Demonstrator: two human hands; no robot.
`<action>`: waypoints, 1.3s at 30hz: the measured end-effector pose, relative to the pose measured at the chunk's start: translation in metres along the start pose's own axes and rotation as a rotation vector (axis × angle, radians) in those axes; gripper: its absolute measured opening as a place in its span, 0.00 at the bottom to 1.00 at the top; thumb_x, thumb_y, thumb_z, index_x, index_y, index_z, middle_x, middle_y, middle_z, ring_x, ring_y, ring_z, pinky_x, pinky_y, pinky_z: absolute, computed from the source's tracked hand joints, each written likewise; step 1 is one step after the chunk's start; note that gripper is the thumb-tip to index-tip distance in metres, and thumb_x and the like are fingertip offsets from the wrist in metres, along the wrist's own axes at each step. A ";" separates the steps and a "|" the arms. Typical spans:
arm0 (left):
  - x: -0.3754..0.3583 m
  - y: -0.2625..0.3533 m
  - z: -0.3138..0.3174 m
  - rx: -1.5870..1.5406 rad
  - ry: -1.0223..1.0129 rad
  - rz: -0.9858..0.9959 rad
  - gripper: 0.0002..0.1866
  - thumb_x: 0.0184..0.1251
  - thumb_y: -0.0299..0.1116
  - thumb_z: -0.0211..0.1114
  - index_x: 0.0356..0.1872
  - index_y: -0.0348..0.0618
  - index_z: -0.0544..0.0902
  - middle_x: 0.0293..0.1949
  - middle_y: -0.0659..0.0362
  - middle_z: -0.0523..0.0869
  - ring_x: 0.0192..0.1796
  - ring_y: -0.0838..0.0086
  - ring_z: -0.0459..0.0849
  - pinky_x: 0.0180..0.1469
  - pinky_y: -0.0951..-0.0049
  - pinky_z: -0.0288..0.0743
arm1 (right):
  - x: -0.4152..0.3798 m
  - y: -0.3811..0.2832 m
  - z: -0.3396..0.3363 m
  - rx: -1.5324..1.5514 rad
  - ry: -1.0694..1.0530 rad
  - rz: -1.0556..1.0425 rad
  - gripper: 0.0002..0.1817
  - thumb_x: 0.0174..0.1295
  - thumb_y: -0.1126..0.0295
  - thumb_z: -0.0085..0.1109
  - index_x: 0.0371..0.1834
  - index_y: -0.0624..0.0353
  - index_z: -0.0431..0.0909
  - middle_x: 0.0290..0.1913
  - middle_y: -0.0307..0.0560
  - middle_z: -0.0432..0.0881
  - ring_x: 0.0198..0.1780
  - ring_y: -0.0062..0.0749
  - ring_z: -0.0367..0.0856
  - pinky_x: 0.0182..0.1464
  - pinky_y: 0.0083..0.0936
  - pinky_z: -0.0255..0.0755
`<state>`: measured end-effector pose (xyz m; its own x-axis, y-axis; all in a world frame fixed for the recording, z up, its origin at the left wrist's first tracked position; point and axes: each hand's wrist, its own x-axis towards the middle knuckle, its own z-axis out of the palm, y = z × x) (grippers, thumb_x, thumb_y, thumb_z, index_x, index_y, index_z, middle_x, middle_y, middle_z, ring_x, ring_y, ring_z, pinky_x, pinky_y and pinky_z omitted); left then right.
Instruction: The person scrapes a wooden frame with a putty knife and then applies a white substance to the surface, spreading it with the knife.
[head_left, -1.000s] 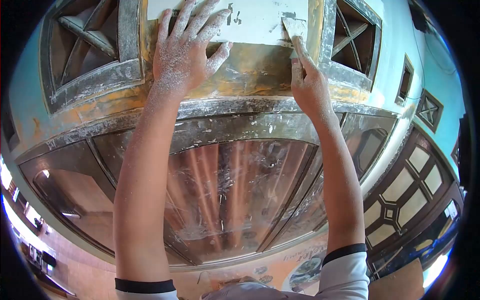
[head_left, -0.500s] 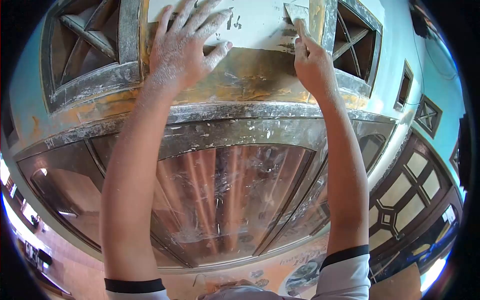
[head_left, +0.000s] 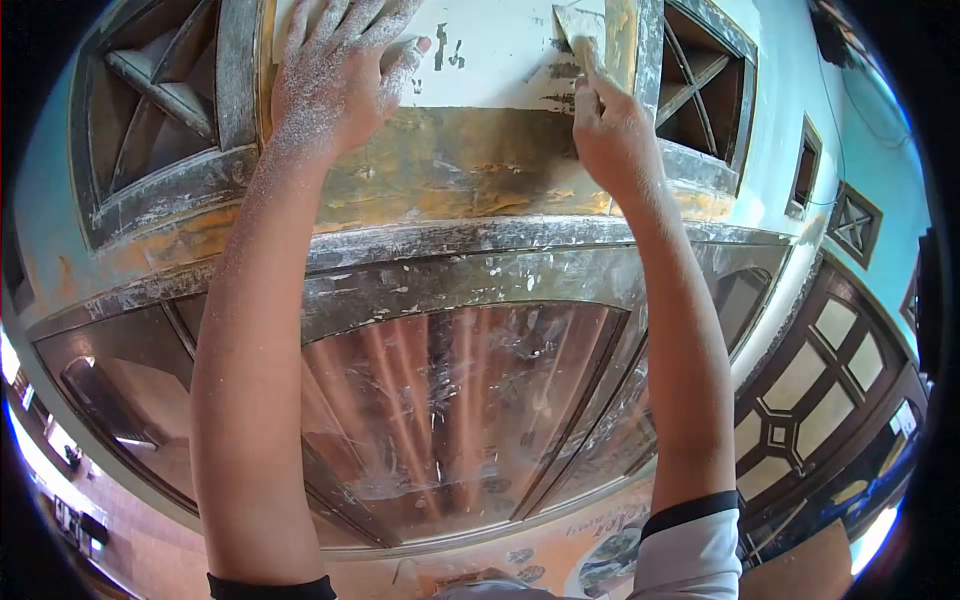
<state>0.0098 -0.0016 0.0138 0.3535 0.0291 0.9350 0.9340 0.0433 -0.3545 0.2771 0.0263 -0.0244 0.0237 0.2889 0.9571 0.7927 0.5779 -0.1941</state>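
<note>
My left hand, dusted with white powder, lies against the wall with its fingers spread and their tips near the top edge of view. My right hand grips a putty knife with a flat blade. Its blade points up and touches the white area, close to the yellowish vertical strip on the right. Dark scraped patches mark this white coating. Beneath it runs a bare brown band with yellow smears.
Wooden vents with crossed bars, left and right, flank the white area. Below lie a white-streaked ledge and a glass window with pinkish curtains behind it. A panelled door stands at the right.
My view has shifted slightly, so both hands appear a little further left. The putty knife stays in my right hand on the white coating, and my left hand remains on the wall.
</note>
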 end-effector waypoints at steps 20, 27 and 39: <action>-0.002 -0.002 0.003 -0.039 0.026 -0.016 0.28 0.79 0.41 0.58 0.77 0.53 0.72 0.84 0.61 0.61 0.86 0.63 0.51 0.87 0.51 0.40 | 0.050 0.010 -0.004 -0.026 0.026 -0.055 0.22 0.77 0.57 0.47 0.65 0.56 0.81 0.41 0.72 0.85 0.47 0.69 0.85 0.51 0.51 0.78; -0.003 0.000 0.004 -0.050 0.052 -0.024 0.28 0.78 0.40 0.59 0.77 0.53 0.72 0.83 0.62 0.61 0.86 0.63 0.51 0.86 0.51 0.41 | 0.022 -0.002 0.000 -0.059 -0.014 0.005 0.26 0.78 0.56 0.43 0.76 0.42 0.73 0.47 0.69 0.88 0.51 0.69 0.87 0.57 0.55 0.80; -0.007 0.004 -0.004 -0.098 0.065 -0.043 0.27 0.77 0.38 0.58 0.75 0.51 0.74 0.82 0.60 0.64 0.85 0.62 0.53 0.86 0.51 0.41 | 0.038 -0.001 0.004 -0.071 0.053 -0.005 0.24 0.76 0.55 0.49 0.69 0.51 0.81 0.49 0.69 0.87 0.54 0.67 0.85 0.58 0.50 0.78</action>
<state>0.0109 -0.0056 0.0064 0.3124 -0.0352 0.9493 0.9479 -0.0547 -0.3140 0.2746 0.0396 0.0114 0.0501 0.2447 0.9683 0.8343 0.5227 -0.1753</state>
